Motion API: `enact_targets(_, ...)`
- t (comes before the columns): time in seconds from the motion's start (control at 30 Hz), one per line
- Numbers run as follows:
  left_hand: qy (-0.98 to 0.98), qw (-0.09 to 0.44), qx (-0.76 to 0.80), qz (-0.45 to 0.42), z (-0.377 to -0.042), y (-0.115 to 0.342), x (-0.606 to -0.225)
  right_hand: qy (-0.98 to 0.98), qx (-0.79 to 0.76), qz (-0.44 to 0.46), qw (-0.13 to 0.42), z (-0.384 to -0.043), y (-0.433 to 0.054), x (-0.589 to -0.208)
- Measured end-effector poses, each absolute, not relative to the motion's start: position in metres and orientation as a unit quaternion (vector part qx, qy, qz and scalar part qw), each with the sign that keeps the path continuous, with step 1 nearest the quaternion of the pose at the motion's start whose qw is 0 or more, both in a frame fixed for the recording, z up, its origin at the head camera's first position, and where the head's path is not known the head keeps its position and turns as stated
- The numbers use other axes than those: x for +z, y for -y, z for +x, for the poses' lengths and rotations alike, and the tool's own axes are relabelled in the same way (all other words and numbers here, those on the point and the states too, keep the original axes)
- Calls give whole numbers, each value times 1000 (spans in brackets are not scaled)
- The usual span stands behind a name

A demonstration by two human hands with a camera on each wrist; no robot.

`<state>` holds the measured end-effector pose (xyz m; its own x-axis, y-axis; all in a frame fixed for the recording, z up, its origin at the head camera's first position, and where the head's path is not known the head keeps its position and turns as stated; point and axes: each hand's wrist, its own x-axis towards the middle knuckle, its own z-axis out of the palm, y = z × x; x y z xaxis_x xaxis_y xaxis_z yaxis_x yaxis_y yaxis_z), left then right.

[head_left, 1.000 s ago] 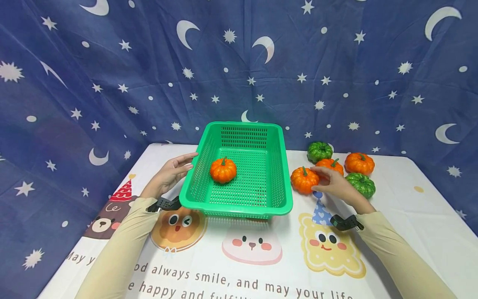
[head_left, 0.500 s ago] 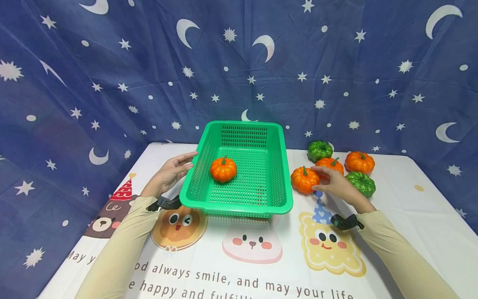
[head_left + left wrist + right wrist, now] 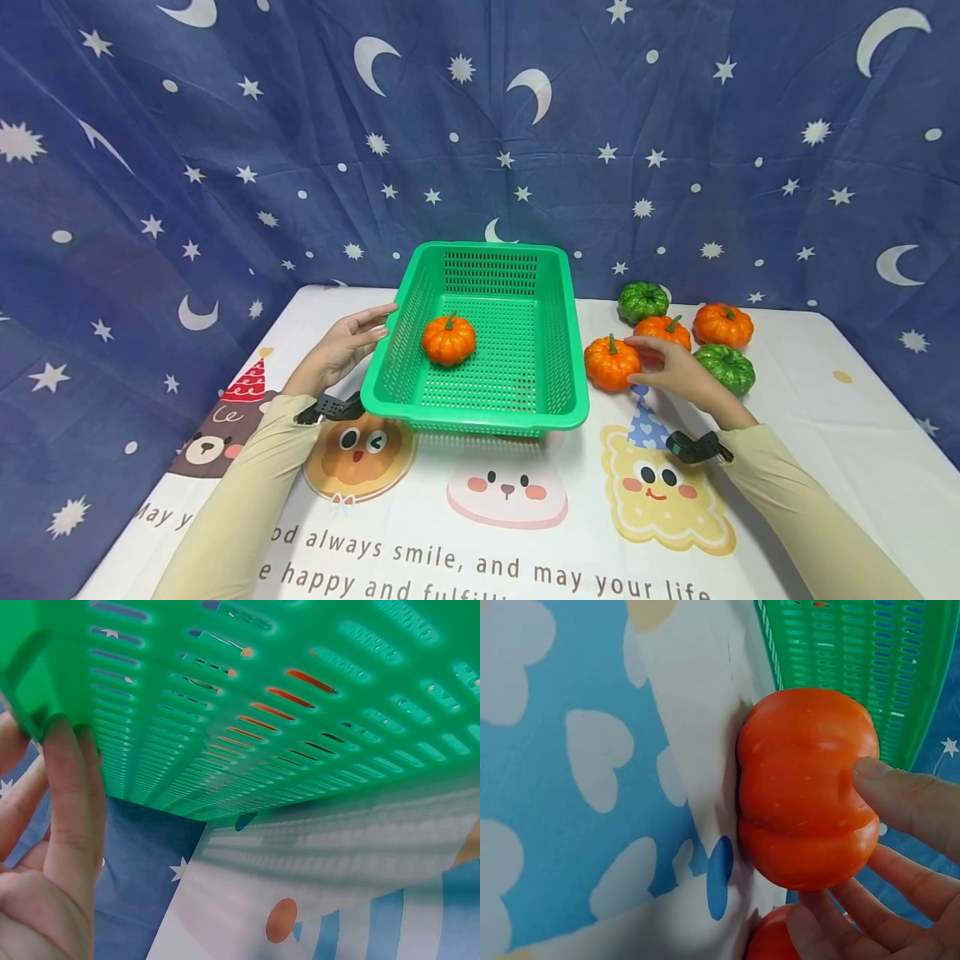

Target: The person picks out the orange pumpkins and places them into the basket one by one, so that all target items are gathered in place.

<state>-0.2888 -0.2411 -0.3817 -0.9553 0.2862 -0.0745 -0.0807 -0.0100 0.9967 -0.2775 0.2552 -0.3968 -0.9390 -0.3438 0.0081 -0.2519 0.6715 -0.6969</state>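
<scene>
A green plastic basket (image 3: 480, 421) stands mid-table, with one small orange pumpkin (image 3: 448, 340) on its floor toward the left. My left hand (image 3: 341, 350) touches the basket's left rim with nearly straight fingers. In the left wrist view, fingertips of that left hand (image 3: 67, 817) meet the rim's underside beside the slotted wall. To the right of the basket, my right hand (image 3: 671, 367) grips another orange pumpkin (image 3: 611, 363) from its right side. The right wrist view shows the thumb on this pumpkin (image 3: 806, 787) and the other fingers partly hidden behind it.
Right of the basket and behind my right hand sit two more orange pumpkins, one near (image 3: 663, 332) and one farther right (image 3: 722, 327). Two green pumpkins, one at the back (image 3: 642, 302) and one in front (image 3: 725, 370), flank them. A blue starry curtain (image 3: 480, 125) hangs behind the table.
</scene>
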Motion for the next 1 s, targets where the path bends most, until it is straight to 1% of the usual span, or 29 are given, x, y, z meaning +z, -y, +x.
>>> enact_targets(0.17,-692,128,707,72,-289,241,-381,-906,-384,-164,71,-280,-256,-399)
enact_targets(0.47,-695,128,704,72,-288,241,-381,-876,-430,-187,115,-286,-258,-408)
enact_targets(1.0,-690,130,709,67,-287,239,-379,-877,-428,-185,119,-289,-262,-414)
